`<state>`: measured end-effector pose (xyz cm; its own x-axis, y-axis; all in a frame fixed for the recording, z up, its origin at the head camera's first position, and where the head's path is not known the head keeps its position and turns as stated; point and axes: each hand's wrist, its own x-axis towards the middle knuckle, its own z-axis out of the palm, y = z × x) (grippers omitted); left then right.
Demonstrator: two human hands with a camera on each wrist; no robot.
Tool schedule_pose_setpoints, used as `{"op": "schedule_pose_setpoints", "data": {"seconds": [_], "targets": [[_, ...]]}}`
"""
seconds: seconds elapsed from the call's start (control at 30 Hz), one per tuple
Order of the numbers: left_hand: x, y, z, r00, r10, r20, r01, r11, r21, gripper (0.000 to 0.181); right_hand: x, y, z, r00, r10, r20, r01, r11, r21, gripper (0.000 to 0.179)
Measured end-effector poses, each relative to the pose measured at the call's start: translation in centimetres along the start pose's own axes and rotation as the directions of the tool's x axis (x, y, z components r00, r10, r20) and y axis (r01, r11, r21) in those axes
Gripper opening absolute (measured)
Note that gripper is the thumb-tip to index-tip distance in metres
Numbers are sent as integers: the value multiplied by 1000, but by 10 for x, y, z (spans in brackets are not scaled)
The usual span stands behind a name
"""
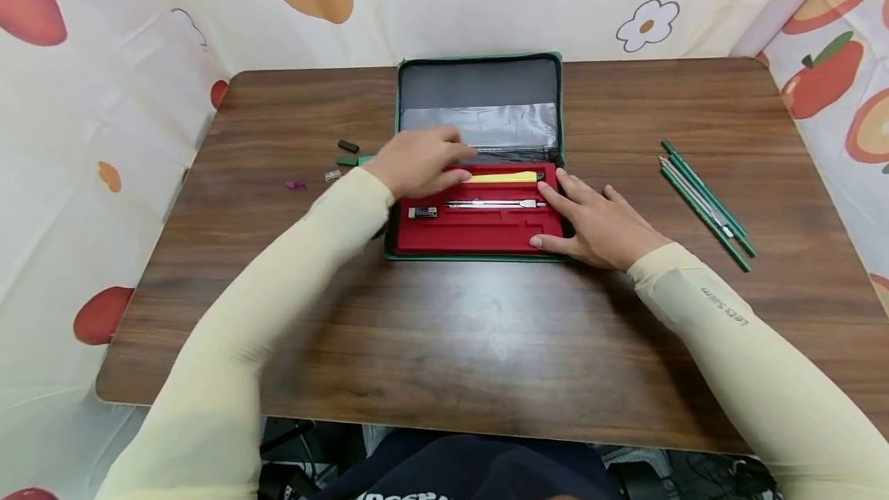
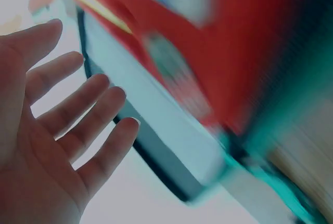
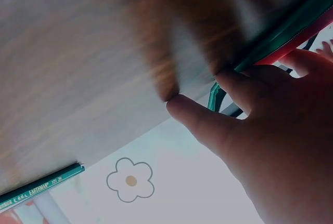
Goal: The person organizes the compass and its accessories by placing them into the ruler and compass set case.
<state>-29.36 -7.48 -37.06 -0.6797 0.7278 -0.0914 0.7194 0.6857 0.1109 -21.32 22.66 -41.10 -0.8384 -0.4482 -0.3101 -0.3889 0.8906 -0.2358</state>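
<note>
A green zip-up case (image 1: 479, 57) lies unzipped and spread flat, its red tray (image 1: 472, 234) toward the person. In the tray are a long yellow piece (image 1: 503, 177), a slim silver drawing tool (image 1: 495, 204) and a small dark-and-white block (image 1: 423, 212). My left hand (image 1: 422, 162) hovers over the tray's upper left, and the left wrist view shows its fingers spread with nothing in them. Below them a green-and-white piece (image 2: 174, 68) is blurred in the tray. My right hand (image 1: 599, 221) rests spread on the case's right edge, fingertips at the tray.
Several green pencils and a silver one (image 1: 708, 203) lie on the wooden table (image 1: 486, 346) at the right. Left of the case are a small black block (image 1: 348, 146), a small clear piece (image 1: 332, 175) and a purple bit (image 1: 295, 185). Printed cloth hangs behind.
</note>
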Motion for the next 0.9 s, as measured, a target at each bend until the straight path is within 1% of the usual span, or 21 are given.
{"op": "schedule_pose_setpoints", "data": {"seconds": [0.1,0.2,0.3,0.37,0.43,0.53,0.7,0.9], "targets": [[-20,-25,1,996,-84,-2,84,996,4,44,-2,2,1,1000,-2,-6,2,1000,-2,102],[-35,-47,5,988,-155,12,155,988,5,42,-4,3,0,1000,-4,-14,4,1000,-8,102],[-48,-64,9,978,-209,1,209,978,13,40,-5,4,0,1000,-5,-19,5,1000,-9,102],[-56,-73,11,970,-242,-15,242,970,21,40,-5,4,1,1000,-8,-20,8,1000,-7,102],[-63,-79,12,962,-273,-27,274,962,21,38,-4,3,1,1000,-11,-24,11,1000,-3,102],[-72,-86,11,952,-305,-25,305,952,26,36,-3,2,1,1000,-13,-23,13,1000,-3,102],[-82,-93,8,933,-359,11,359,933,33,36,-2,1,1,1000,-12,-16,12,1000,-4,102],[-88,-100,7,909,-410,74,412,911,-16,34,-1,2,2,1000,-18,-25,18,1000,0,103]]}}
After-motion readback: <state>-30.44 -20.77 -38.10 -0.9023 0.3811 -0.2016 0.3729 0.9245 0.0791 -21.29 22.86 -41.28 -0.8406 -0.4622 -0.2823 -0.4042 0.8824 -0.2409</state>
